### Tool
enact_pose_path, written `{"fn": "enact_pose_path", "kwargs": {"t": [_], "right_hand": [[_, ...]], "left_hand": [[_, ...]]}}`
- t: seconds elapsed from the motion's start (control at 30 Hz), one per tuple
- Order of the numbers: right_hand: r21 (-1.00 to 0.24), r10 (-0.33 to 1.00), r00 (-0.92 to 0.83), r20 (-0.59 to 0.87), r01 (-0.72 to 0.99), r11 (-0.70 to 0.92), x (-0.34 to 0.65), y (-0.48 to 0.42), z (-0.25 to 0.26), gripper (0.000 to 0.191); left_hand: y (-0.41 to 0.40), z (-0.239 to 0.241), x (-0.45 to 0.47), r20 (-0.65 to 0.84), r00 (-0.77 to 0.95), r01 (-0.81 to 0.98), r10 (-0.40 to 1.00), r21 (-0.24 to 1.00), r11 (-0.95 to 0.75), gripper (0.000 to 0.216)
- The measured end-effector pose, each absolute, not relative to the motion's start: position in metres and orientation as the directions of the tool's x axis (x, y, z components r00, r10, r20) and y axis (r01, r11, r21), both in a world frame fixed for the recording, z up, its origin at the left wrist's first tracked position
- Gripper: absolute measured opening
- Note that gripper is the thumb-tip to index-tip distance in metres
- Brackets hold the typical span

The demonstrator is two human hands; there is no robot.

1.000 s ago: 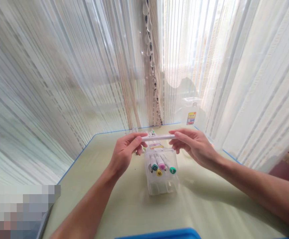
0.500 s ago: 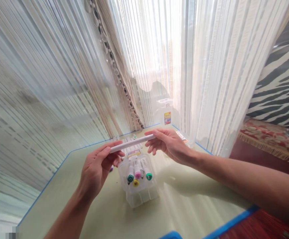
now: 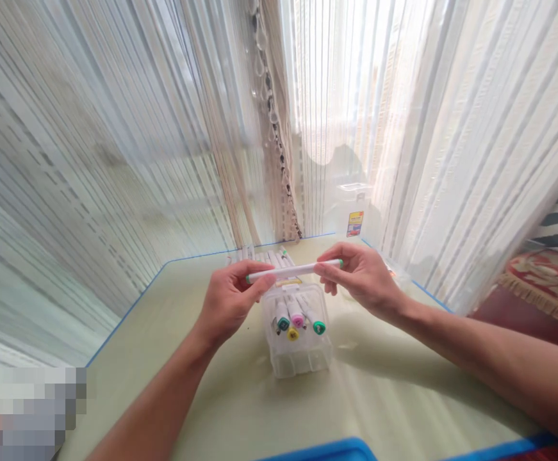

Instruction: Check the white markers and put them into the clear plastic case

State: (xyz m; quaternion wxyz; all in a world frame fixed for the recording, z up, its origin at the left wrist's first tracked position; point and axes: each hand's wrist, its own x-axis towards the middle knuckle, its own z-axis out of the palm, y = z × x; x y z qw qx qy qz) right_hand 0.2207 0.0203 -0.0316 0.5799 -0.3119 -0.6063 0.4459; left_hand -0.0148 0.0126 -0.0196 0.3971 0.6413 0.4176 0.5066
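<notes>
A white marker (image 3: 294, 271) with green ends is held sideways between both hands above the table. My left hand (image 3: 233, 294) pinches it near its left end; my right hand (image 3: 362, 272) grips it close to the right end, with the green tip sticking out between the fingers. Just below and behind the marker stands a clear plastic case (image 3: 298, 358). Several white markers lie in it, their dark green, pink, yellow and bright green caps (image 3: 319, 328) facing me. More white markers (image 3: 250, 255) lie behind my left hand, partly hidden by it.
A clear container (image 3: 353, 214) with a yellow and blue label stands at the back of the pale green table (image 3: 240, 397), by string curtains (image 3: 154, 160). Another clear item (image 3: 398, 274) lies behind my right hand. A blue edge (image 3: 327, 451) shows at the front.
The view has shifted, so the scene sits further right. The marker's green ends now show, and my fingers hold it nearer level. Both hands still grip it.
</notes>
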Motion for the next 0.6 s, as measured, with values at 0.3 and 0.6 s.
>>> {"fn": "enact_pose_path", "kwargs": {"t": [0.3,0.6], "right_hand": [[-0.913,0.917,-0.194,0.348,-0.294,0.283,0.2229,0.0213,-0.0310,0.026],[-0.906,0.897,-0.211,0.389,-0.267,0.330,0.2251,0.0209,-0.0331,0.023]], "left_hand": [[0.0144,-0.0196,-0.0206,0.361,0.151,-0.029,0.920,0.932,-0.361,0.024],[0.0113,-0.0148,-0.0174,0.413,0.098,0.012,0.905,0.909,-0.416,0.021]]}}
